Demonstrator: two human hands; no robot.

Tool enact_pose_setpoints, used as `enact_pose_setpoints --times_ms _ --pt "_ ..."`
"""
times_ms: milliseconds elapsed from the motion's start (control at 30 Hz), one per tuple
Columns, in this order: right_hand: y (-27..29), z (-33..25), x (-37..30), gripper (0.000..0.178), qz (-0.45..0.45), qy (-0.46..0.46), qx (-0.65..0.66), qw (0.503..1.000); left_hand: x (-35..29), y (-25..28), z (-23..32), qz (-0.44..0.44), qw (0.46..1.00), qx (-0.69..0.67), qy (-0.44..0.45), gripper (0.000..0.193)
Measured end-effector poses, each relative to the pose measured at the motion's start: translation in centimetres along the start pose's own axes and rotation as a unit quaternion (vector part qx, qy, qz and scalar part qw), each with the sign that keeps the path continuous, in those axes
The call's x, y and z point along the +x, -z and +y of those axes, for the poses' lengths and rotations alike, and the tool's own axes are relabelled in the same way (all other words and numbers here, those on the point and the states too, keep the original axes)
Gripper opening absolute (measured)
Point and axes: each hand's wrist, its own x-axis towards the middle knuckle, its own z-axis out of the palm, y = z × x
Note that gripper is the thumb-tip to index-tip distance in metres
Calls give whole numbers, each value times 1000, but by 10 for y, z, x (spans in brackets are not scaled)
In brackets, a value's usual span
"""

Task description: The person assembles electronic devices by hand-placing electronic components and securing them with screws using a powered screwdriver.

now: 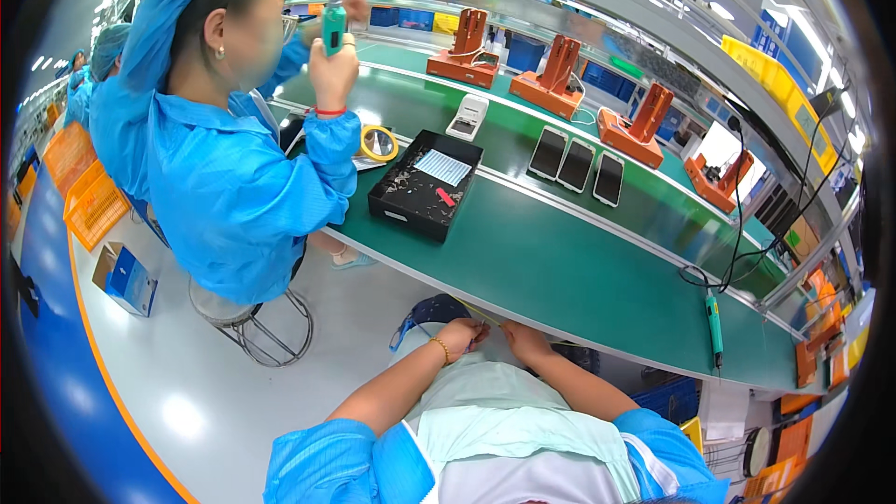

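My left hand, with a beaded bracelet at its wrist, is in my lap just below the bench edge. Its fingers are pinched together; what lies in them is too small to name. Close beside it, my right hand is also closed, its fingertips pointing toward the left hand. A thin yellow cord runs near the fingertips of both hands. Pale green cloth covers my lap beneath them. Neither hand touches the green bench in front.
A black tray with scraps stands left on the bench. Several phones lie farther back, before orange fixtures. A corded green electric screwdriver rests at right. A co-worker in blue sits at left, holding another green screwdriver.
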Motion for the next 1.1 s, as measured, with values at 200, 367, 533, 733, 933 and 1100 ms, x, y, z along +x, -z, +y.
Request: enact_pose_setpoints --times_ms 200,367,533,733,933,1100 --pt "7 -7 -6 22 -26 -30 -30 999 -5 0 4 72 996 45 4 22" --pt "15 -13 -7 24 -45 -52 -45 997 -13 15 21 131 923 344 -116 17" --pt "15 -11 -8 25 -30 -31 -64 997 -10 33 23 166 928 320 -95 19" --pt "27 -20 -13 30 -96 -33 -87 991 3 43 15 166 986 7 -30 27" --pt "33 -13 -20 32 -110 -20 -94 989 2 36 22 61 965 -249 54 24" --pt "54 0 -29 32 -101 -34 -184 977 -2 49 18 -32 965 -260 18 21"
